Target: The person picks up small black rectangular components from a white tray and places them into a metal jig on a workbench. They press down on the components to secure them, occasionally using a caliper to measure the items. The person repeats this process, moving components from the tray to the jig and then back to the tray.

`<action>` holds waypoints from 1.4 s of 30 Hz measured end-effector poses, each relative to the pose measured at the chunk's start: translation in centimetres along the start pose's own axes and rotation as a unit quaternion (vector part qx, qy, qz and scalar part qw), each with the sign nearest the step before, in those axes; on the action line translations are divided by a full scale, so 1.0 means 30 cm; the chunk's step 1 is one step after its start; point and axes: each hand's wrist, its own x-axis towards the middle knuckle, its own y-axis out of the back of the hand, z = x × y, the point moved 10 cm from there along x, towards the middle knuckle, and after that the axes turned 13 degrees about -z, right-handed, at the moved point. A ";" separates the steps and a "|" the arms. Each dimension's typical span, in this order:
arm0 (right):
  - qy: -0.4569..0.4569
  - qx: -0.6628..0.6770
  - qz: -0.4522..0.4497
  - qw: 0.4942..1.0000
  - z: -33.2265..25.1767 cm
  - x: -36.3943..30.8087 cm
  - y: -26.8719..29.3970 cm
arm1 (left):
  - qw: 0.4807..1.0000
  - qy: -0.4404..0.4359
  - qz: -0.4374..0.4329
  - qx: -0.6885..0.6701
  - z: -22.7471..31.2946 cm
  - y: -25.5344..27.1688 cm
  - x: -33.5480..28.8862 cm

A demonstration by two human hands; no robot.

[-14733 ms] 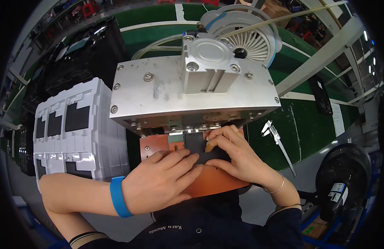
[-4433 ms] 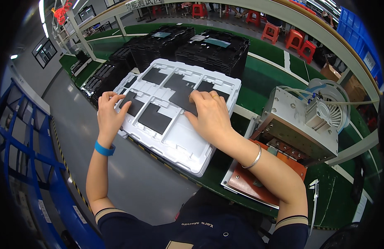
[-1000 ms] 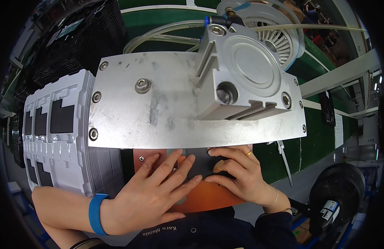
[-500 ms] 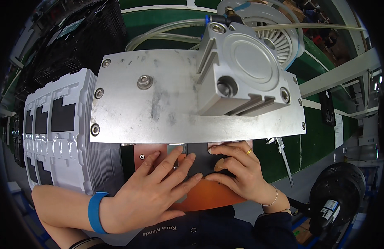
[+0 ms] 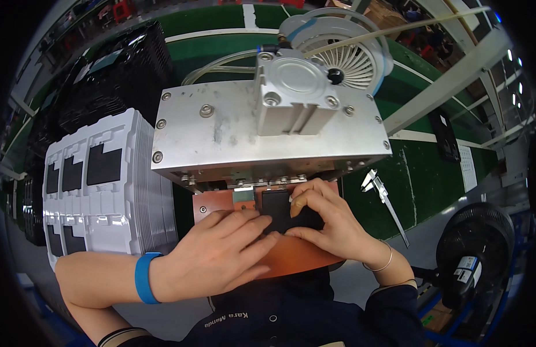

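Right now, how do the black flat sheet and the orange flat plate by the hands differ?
The black flat sheet is dark and dull; the orange flat plate is brighter. The sheet looks smaller; the plate spreads wider. The sheet lies uppermost; the plate lies beneath it. Both look flat, partly covered by the right hand.

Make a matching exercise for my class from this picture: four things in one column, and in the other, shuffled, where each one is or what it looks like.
Column 1
1. Right hand
2. Caliper
3. Wristband
4. White trays

Column 2
A. Stacked to the left of the metal machine, with black pieces in the top one
B. Touching the black sheet
C. Lying on the green tabletop
D. Blue, worn at the wrist of the left hand

Right pairs: 1-B, 2-C, 3-D, 4-A
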 end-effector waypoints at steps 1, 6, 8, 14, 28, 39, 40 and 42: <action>-0.005 0.017 0.014 1.000 0.006 -0.012 0.015 | 1.000 -0.002 0.015 -0.017 -0.001 0.015 -0.003; -0.096 0.329 0.061 0.938 0.162 -0.089 0.011 | 0.982 0.010 0.064 -0.176 -0.073 0.035 -0.005; -0.111 0.393 0.052 0.911 0.225 -0.096 0.001 | 0.981 0.016 0.061 -0.184 -0.074 0.038 0.002; -0.204 0.465 0.036 0.861 0.250 -0.153 0.037 | 0.986 0.039 0.037 -0.156 -0.060 0.025 0.007; -0.181 0.569 0.062 0.800 0.281 -0.207 -0.013 | 0.980 0.060 0.026 -0.187 -0.028 0.058 0.004; -0.167 0.547 0.093 0.815 0.298 -0.219 0.022 | 0.980 0.039 -0.009 -0.192 0.027 0.020 0.039; -0.158 0.539 0.090 0.823 0.287 -0.220 0.026 | 0.980 0.050 -0.016 -0.193 0.024 0.022 0.046; -0.136 0.520 0.087 0.839 0.260 -0.228 0.031 | 0.966 0.071 -0.021 -0.246 -0.009 0.004 0.044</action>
